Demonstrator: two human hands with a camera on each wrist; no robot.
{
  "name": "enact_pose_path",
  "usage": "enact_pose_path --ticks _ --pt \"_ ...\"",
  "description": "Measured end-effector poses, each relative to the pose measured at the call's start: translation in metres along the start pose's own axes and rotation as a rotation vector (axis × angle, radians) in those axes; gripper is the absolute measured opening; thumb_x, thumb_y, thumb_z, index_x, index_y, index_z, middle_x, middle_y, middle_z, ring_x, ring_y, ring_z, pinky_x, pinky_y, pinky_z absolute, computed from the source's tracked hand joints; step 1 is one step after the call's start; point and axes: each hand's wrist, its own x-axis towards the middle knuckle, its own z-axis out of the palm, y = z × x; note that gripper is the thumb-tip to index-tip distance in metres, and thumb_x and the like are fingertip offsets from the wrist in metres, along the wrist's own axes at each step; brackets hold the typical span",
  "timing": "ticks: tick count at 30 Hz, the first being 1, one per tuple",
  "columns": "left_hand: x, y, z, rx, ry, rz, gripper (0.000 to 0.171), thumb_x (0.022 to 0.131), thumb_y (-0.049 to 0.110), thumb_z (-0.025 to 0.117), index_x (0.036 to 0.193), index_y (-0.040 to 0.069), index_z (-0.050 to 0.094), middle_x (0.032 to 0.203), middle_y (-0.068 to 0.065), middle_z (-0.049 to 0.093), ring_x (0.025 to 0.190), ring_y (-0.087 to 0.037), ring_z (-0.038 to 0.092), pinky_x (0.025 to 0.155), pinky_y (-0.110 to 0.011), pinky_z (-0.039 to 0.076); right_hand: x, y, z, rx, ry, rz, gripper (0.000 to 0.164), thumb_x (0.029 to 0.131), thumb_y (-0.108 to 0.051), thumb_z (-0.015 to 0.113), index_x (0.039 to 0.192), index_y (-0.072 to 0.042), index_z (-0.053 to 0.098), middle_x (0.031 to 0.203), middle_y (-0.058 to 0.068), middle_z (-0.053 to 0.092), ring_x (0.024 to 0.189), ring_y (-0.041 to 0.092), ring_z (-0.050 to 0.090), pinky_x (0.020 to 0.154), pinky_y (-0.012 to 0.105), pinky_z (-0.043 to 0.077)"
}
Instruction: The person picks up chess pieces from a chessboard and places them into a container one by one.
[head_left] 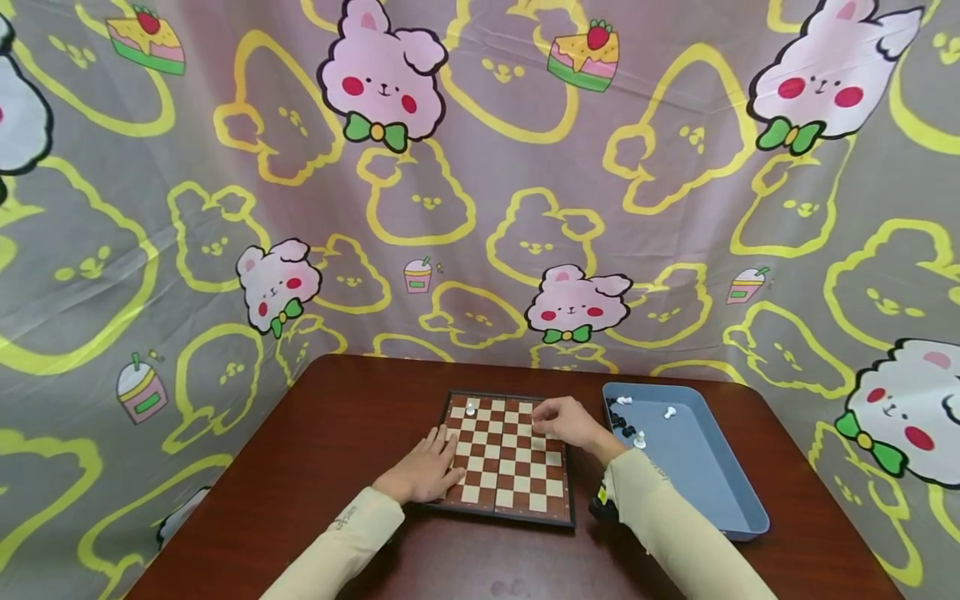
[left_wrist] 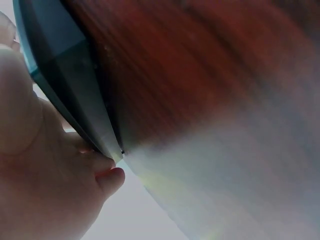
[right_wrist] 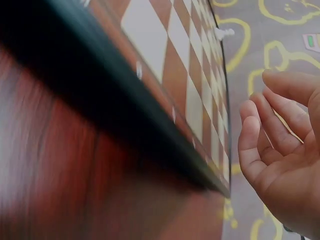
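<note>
A brown-and-cream chessboard (head_left: 498, 467) with a dark frame lies on the table. My left hand (head_left: 426, 468) rests on its left edge, fingers spread over the border. In the left wrist view this hand (left_wrist: 50, 170) lies against the board's dark side (left_wrist: 75, 80). One white chess piece (head_left: 470, 409) stands near the far left corner. Above the board's right part is my right hand (head_left: 568, 423), its fingers bent loosely. The right wrist view shows that hand (right_wrist: 285, 135) with no piece visible among its fingers.
A blue-grey tray (head_left: 705, 475) sits right of the board, beside my right forearm. It holds several black pieces (head_left: 618, 421) and a few white pieces (head_left: 640, 440). The dark red-brown table (head_left: 300, 467) backs onto a patterned curtain (head_left: 480, 250).
</note>
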Motion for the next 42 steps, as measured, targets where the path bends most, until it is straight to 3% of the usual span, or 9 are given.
enact_pose_path --ticks 11,36,42 --pt "-0.001 0.0 -0.001 0.0 0.001 0.001 0.067 0.101 0.045 0.035 0.148 -0.002 0.024 0.152 -0.027 0.012 0.14 -0.04 0.011 0.111 -0.048 0.019 0.025 -0.006 0.033 -0.008 -0.019 -0.034 0.02 0.089 -0.015 0.066 0.107 -0.007 0.069 0.098 0.001 0.065 0.086 0.018 0.061 0.07 0.035 0.051" --pt "0.001 -0.001 0.002 0.01 -0.011 -0.021 0.068 0.101 0.047 0.034 0.149 0.001 0.024 0.153 -0.025 0.011 0.141 -0.039 0.01 0.111 -0.048 0.02 0.059 -0.031 0.065 -0.039 -0.013 -0.078 0.029 0.09 -0.016 0.066 0.116 -0.004 0.065 0.109 0.009 0.063 0.097 0.025 0.06 0.072 0.037 0.052" --pt "0.002 -0.002 0.002 0.014 -0.007 -0.017 0.067 0.101 0.047 0.033 0.149 0.0 0.024 0.153 -0.025 0.012 0.141 -0.039 0.011 0.11 -0.048 0.02 0.067 -0.031 0.077 -0.01 -0.027 -0.083 0.032 0.09 -0.013 0.065 0.12 -0.004 0.063 0.112 0.009 0.062 0.096 0.021 0.06 0.07 0.033 0.052"
